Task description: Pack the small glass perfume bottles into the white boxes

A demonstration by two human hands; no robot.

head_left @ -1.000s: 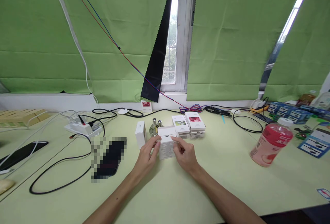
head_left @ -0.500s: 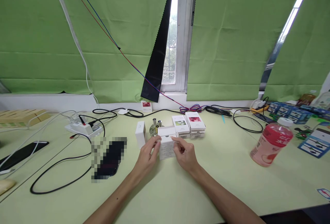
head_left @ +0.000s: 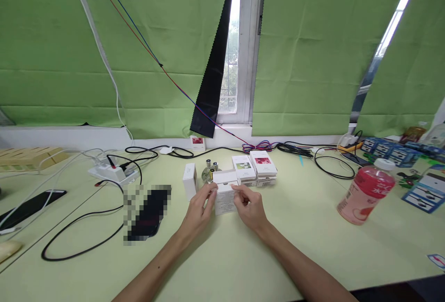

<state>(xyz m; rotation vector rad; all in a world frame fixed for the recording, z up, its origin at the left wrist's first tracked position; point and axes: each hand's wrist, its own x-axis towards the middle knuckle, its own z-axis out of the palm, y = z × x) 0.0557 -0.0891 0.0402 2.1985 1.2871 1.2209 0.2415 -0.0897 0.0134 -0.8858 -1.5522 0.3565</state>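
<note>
Head view: both forearms enter from the near side above the pale green tabletop (head_left: 225,260). The left hand (head_left: 200,202) pinches the left edge of the printed white carton (head_left: 225,202) between thumb and fingers. The right hand (head_left: 251,208) is at the opposite edge, index finger extended onto the top right corner, remaining fingers curled; whether it also grips cannot be told. The carton stands upright between the two hands, with its top flap (head_left: 224,176) raised on the far side.

Left of the hands lies a dark, partly pixelated object (head_left: 149,216); well apart to the right stands a pink drink bottle (head_left: 366,195). Beyond the left hand, a narrow white box (head_left: 189,181) stands upright. Just behind the carton are small glass bottles (head_left: 207,172), partly hidden. To their right, two flower-picture cartons (head_left: 263,161) sit side by side. Farthest, green blinds (head_left: 313,52) flank the window (head_left: 230,77).
</note>
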